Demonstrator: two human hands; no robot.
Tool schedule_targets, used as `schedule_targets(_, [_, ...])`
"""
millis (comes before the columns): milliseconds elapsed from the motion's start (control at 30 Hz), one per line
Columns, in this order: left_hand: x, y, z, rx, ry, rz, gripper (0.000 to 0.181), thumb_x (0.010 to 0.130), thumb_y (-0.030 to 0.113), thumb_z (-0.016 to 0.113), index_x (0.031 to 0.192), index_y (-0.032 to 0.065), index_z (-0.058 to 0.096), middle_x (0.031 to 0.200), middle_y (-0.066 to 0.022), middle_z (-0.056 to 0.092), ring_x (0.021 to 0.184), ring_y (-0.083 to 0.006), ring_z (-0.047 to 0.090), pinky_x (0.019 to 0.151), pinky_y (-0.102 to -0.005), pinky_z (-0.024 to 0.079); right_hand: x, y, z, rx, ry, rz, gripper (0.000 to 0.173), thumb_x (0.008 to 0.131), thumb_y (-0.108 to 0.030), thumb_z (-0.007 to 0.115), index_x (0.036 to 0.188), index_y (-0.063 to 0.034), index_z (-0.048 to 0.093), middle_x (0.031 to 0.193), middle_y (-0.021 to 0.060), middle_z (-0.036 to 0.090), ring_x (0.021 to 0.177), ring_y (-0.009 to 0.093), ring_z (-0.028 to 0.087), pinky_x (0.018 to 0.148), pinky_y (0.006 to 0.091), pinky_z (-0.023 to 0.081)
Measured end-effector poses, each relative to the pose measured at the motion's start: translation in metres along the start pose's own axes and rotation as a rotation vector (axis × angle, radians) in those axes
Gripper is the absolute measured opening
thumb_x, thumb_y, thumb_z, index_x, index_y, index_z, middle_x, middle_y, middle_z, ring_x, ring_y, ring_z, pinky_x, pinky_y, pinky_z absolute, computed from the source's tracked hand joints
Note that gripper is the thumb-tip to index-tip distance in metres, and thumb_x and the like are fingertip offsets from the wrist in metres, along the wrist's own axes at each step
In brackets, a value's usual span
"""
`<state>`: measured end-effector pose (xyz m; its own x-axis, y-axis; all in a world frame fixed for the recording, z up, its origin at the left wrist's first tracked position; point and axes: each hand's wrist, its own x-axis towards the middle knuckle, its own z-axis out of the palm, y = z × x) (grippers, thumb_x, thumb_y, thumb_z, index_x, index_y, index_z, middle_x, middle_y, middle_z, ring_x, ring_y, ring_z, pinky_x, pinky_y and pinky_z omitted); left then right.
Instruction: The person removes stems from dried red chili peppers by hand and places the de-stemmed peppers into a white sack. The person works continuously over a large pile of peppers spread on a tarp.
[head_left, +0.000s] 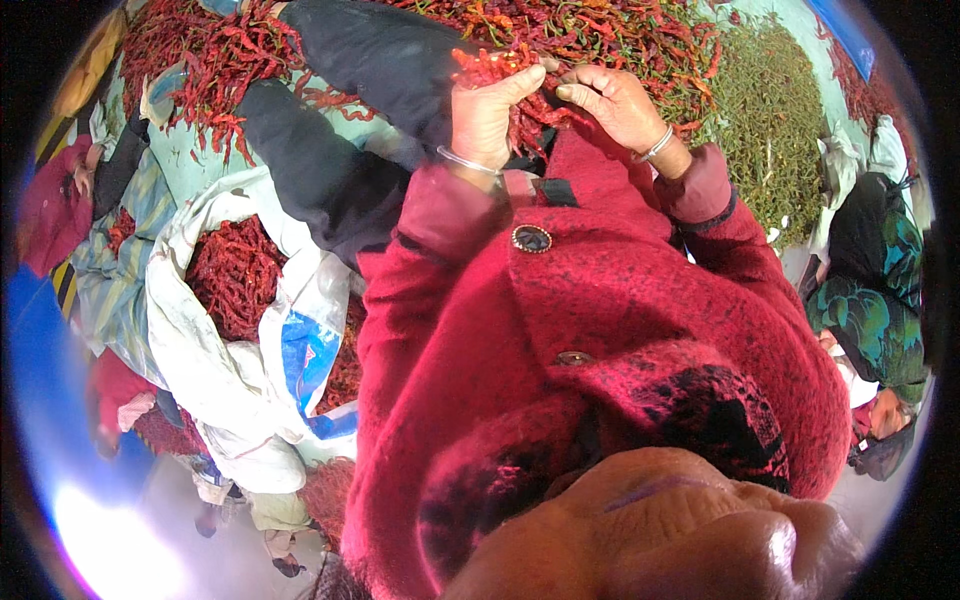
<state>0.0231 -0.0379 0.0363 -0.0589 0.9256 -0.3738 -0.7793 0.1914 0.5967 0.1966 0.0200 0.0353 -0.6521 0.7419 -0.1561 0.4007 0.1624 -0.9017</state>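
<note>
My left hand is closed around a bunch of red chili peppers, which stick out past the thumb and hang below the fingers. Just to its right, the thumb and fingers of my right hand pinch at a dark red chili pepper between the hands. Its far end is hidden. Both hands are raised in front of the red coat, each with a silvery bangle at the wrist. Beyond them spreads a large heap of red chili peppers, with green stems among them.
Dark-trousered legs stretch out to the upper left. A white woven sack with red chilies inside stands at left. Right of the heap lies a pile of greenish stems. Other people sit at both sides, one in patterned dark green clothing.
</note>
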Motion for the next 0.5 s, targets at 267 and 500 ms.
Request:
schedule_targets(267, [0.001,0.011,-0.026,0.424,-0.330,0.470,0.021,0.088,0.020,0.056,0.078,0.0022,0.058,0.075,-0.0070,0.059,0.069,-0.0178,0.056,0.070,-0.0328,0.046,0.002,-0.034,0.018,-0.183,-0.067,-0.423,0.025,0.090,-0.019,0.051,0.104,-0.0043,0.066,0.102,0.0133,0.064,0.095,0.027,0.062,0.084,0.0352,0.047])
schedule_targets(500, [-0.026,0.070,-0.096,-0.095,0.314,0.350,0.010,0.082,0.010,0.063,0.078,0.0006,0.063,0.063,-0.0085,0.059,0.054,-0.0173,0.057,0.054,-0.0314,0.050,-0.002,-0.095,0.027,0.232,-0.297,-0.613,0.026,0.089,-0.020,0.054,0.071,-0.0016,0.056,0.070,0.0061,0.053,0.061,0.018,0.048,0.055,0.0314,0.037])
